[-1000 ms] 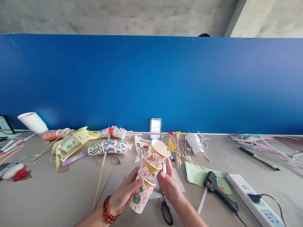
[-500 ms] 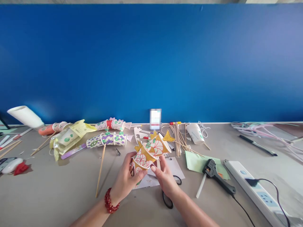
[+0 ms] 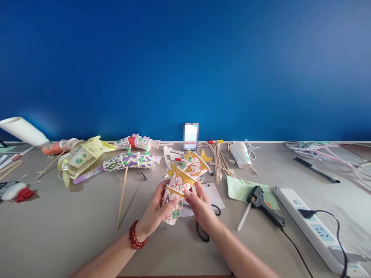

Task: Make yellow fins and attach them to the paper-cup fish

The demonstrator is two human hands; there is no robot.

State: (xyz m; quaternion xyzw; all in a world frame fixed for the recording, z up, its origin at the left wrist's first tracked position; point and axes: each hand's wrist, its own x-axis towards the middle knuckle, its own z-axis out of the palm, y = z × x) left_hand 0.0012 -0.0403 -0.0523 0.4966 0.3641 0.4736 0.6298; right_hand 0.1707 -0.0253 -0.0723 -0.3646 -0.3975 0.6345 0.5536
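Between my hands is a paper-cup fish [image 3: 181,179] made of three joined cups, with red scale lines, yellow bands, green patches, pointed yellow fins and a yellow tail [image 3: 206,155]. My left hand [image 3: 159,206] is closed round its lower cup, thumb across the front. My right hand [image 3: 201,202] grips the middle part from the right, fingers partly hidden behind it. Under the hands lie a white paper sheet [image 3: 217,195] and black-handled scissors [image 3: 203,233], partly covered by my right hand and wrist.
A black glue gun [image 3: 265,206] rests right of my hands on green paper [image 3: 236,188], beside a white power strip [image 3: 307,224] with a cord. Other cup fish [image 3: 130,161] on sticks lie at the left back. Wooden sticks [image 3: 217,162] and a phone [image 3: 190,137] stand behind.
The cup fish has turned in my hands, so more of its lower cup's front shows. My left thumb has shifted up on it. The camera view has tilted slightly down.
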